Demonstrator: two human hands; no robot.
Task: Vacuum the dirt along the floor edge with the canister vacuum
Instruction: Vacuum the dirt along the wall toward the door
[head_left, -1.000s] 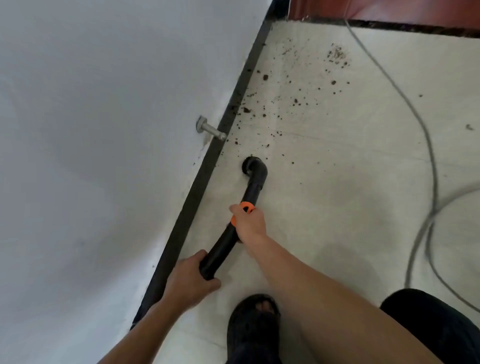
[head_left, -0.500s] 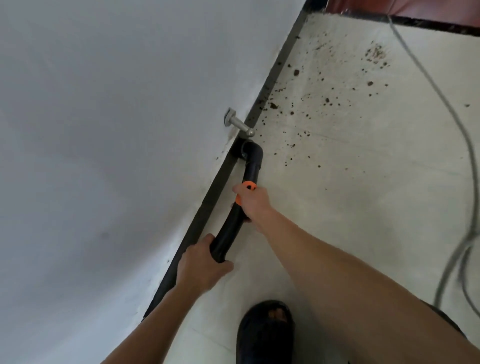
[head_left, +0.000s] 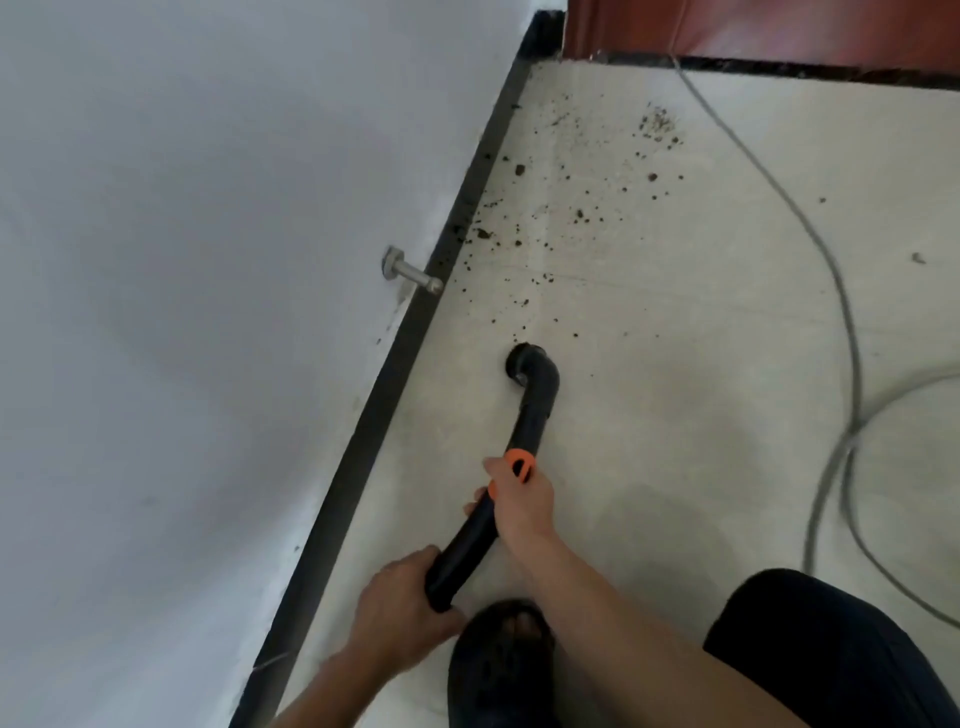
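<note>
left hand (head_left: 400, 608) grips vacuum tube (head_left: 498, 499) rear | right hand (head_left: 519, 501) grips mid-tube | nozzle (head_left: 524, 361) beyond hands, near dirt (head_left: 519, 244)

My arms are bare from left hand (head_left: 400, 608) and right hand (head_left: 519, 506) upward, as far as they show. A black open-toed sandal (head_left: 498, 670) is on my foot, toes showing. Dark cloth (head_left: 831, 654) covers my leg beside it.

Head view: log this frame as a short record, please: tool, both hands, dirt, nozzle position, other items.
tool: black vacuum tube, orange ring
left hand: grips the tube's near end
right hand: grips it by the orange ring
dirt: scattered ahead along the baseboard and floor
nozzle: down at the floor, apart from the baseboard, short of most dirt
other: door stop, grey cable, black shoe
</note>
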